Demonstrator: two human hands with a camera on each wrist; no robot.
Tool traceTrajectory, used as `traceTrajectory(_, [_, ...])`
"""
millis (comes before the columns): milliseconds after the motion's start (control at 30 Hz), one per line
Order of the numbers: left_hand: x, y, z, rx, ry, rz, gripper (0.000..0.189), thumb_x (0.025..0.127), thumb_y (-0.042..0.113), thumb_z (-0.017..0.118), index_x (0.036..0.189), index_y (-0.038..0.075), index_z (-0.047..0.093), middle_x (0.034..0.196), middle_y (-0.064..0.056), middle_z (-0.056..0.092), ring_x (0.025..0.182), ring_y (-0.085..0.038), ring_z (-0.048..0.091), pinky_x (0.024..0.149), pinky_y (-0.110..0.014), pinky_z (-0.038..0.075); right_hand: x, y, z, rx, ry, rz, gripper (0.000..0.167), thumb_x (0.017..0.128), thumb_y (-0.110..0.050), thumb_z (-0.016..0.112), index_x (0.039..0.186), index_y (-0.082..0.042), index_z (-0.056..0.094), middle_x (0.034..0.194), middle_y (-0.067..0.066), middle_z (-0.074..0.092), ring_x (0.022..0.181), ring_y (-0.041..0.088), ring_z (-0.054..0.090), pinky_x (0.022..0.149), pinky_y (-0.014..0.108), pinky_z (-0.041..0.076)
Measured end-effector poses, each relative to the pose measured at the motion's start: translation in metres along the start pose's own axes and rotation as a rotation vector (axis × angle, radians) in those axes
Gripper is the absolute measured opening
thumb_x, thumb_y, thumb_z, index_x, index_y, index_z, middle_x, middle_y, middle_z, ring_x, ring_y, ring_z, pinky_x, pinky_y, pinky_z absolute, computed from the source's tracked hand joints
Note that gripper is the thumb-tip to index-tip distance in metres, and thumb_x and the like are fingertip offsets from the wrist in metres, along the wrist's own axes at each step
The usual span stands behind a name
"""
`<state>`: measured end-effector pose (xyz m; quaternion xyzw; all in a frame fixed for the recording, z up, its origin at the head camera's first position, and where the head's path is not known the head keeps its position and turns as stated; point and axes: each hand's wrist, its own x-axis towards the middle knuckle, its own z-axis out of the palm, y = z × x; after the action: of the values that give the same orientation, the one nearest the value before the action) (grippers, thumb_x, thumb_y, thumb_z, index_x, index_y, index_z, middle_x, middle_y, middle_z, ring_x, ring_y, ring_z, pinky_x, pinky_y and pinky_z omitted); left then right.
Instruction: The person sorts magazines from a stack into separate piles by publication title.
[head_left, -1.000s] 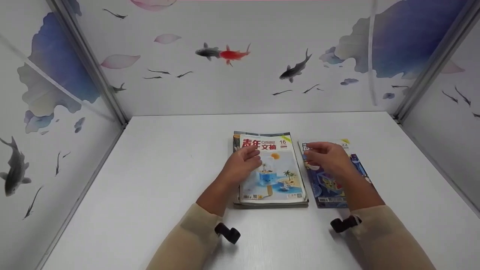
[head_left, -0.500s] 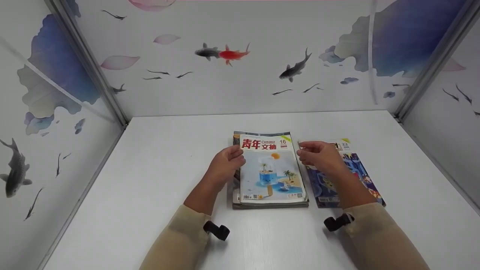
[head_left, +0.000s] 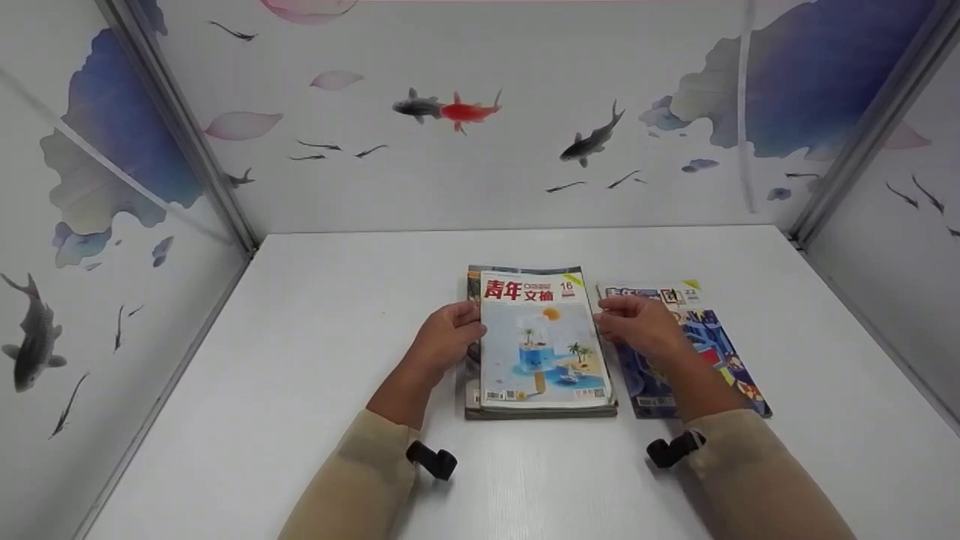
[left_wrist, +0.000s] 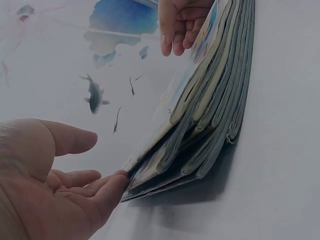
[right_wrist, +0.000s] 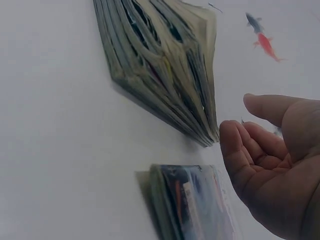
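Observation:
A stack of several magazines [head_left: 544, 352] lies on the table, its top cover showing an ice-pop and beach picture. My left hand [head_left: 444, 334] is at the stack's left side; in the left wrist view its fingertips [left_wrist: 120, 181] touch the lower edge, thumb held apart. Along the right side is my right hand [head_left: 643, 324], fingers loosely bent, above part of a blue-covered magazine [head_left: 731, 352]. The right wrist view has these fingers [right_wrist: 232, 137] close to the stack's corner [right_wrist: 200, 100]; whether they touch cannot be told. Neither hand grips anything.
The white table [head_left: 322, 322] is bounded by a back wall [head_left: 480, 187] printed with fish and petals, and by side walls with metal corner posts [head_left: 225, 187]. A narrow gap separates the stack from the blue-covered magazine.
My left hand has moved left off the top cover to the stack's left edge. The right hand has shifted slightly left towards the stack, uncovering more of the blue-covered magazine.

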<state>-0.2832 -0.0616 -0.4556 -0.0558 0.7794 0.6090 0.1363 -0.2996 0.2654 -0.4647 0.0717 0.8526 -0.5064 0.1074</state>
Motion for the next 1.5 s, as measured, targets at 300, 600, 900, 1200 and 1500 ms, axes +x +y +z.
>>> traceTrajectory(300, [-0.0021,0.0012,-0.006,0.141,0.013,-0.014,0.055,0.106,0.024,0.066,0.157,0.011,0.053,0.151,-0.006,0.065,0.141,-0.026,0.062,0.119,-0.048,0.051,0.002,0.005,0.0029,0.011,-0.013,0.045,0.056,0.098,-0.044,0.077,0.147,-0.02,0.065,0.14,0.008,0.07,0.115,0.022,0.071,0.104,0.036,0.058])
traceTrajectory(600, [-0.0052,0.0005,-0.0068,0.155,-0.001,0.004,0.052,0.106,0.023,0.063,0.155,0.01,0.055,0.145,-0.007,0.068,0.137,-0.026,0.063,0.118,-0.047,0.052,0.0028,0.0082,0.0032,-0.029,-0.011,0.093,0.057,0.097,-0.047,0.078,0.147,-0.021,0.065,0.139,0.008,0.07,0.116,0.025,0.069,0.099,0.034,0.055])
traceTrajectory(900, [-0.0061,0.0014,-0.0044,0.104,-0.035,0.001,0.052,0.107,0.022,0.063,0.157,0.012,0.054,0.147,-0.006,0.067,0.137,-0.024,0.063,0.122,-0.048,0.049,0.0037,0.0104,0.0028,-0.07,-0.018,0.115,0.061,0.095,-0.049,0.079,0.148,-0.023,0.065,0.142,0.01,0.07,0.121,0.028,0.068,0.103,0.038,0.054])
traceTrajectory(1200, [-0.0079,0.0018,-0.0023,0.06,-0.068,0.005,0.058,0.106,0.018,0.063,0.162,0.014,0.047,0.148,-0.004,0.066,0.131,-0.022,0.064,0.12,-0.045,0.051,0.0037,0.0097,0.0029,-0.053,-0.017,0.112,0.06,0.095,-0.046,0.08,0.15,-0.026,0.064,0.144,0.008,0.069,0.124,0.027,0.066,0.103,0.037,0.054])
traceTrajectory(1500, [-0.0069,-0.0004,0.0024,0.06,-0.08,0.019,0.06,0.104,0.016,0.066,0.161,0.007,0.048,0.149,-0.008,0.066,0.137,-0.024,0.064,0.119,-0.045,0.052,0.0031,0.0076,0.0014,0.026,-0.049,0.12,0.06,0.094,-0.041,0.082,0.149,-0.024,0.064,0.145,0.01,0.069,0.123,0.026,0.07,0.099,0.034,0.059])
